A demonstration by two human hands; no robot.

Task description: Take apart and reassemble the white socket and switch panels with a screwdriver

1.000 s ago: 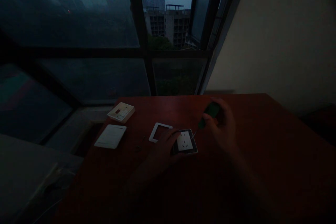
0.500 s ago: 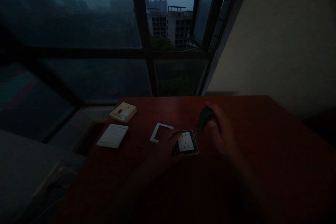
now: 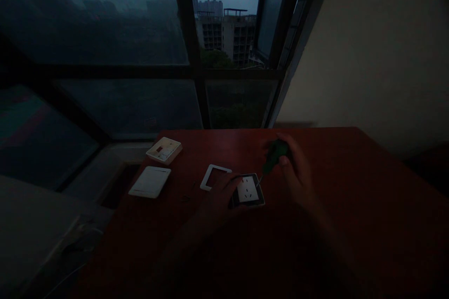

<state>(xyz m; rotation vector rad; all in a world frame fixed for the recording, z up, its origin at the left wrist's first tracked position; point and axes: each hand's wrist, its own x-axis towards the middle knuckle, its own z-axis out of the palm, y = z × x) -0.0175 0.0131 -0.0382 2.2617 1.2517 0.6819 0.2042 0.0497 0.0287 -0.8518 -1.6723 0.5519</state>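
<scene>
A wall socket (image 3: 248, 190) with a white face and a dark surround lies on the table in front of me. My left hand (image 3: 221, 196) grips it from its left side, fingers over the top edge and thumb along the near edge. In my right hand (image 3: 295, 168) is a screwdriver (image 3: 275, 154) with a green handle. Its shaft slants down to the left, and the tip meets the right border of the socket. A white cover frame (image 3: 206, 180) lies just beyond my left hand, which hides part of it.
On the left of the reddish-brown table (image 3: 336, 173) lie a white plate (image 3: 150, 182) and a white back box (image 3: 164, 149). Several small dark screws (image 3: 184, 198) sit between the plate and my left hand. A window (image 3: 126, 103) rises behind the table.
My right fingers have shifted around the screwdriver handle, which has moved slightly right. The tip stays at the socket's right border. My left hand keeps its hold.
</scene>
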